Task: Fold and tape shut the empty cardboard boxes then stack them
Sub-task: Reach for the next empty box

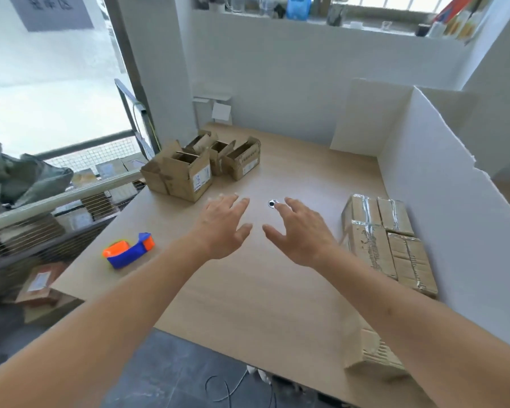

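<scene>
Well beyond left hand [223,228], open boxes [189,172], taped boxes [389,240] beside right hand [299,234]

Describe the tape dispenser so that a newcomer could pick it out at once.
Start at the wooden table and go to its left edge, nearer than the cluster of open cardboard boxes. The tape dispenser lies there alone, left of the left hand. It is the only bright blue and orange thing among brown cardboard.

I'm looking at a small packing room: cardboard boxes [202,164] on a wooden table [248,290], a tape dispenser [128,250] lower left, more parcels [37,285] behind railings at left.
</scene>
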